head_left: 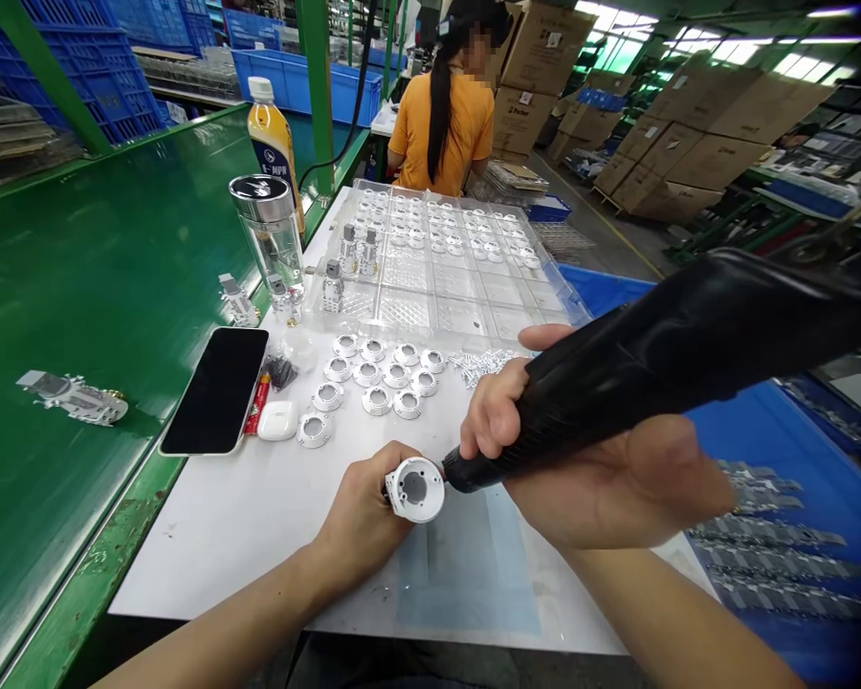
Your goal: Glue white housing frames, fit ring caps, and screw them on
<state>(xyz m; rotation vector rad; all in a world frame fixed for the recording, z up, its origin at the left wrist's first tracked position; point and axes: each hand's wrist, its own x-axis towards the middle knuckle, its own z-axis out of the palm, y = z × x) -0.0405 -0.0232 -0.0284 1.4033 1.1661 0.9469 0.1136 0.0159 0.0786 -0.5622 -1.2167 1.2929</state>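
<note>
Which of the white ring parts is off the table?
The ring part gripped in the left hand, raised beside the tip of the black-wrapped tool in the right hand; the other rings rest on the white work surface.

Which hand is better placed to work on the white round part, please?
Probably the right hand: it grips the black handheld tool, whose tip reaches the white round part. The left hand is occupied holding that part.

Tool: your black tapered tool (660, 364) runs off the right edge, and its tip is hidden where it meets the collar.
Collar: your left hand (359, 517) hides the back of the white round metal collar (414, 490).
Parts: the heap of tiny silver pieces (480, 366) is too small for you to tell apart.
</note>
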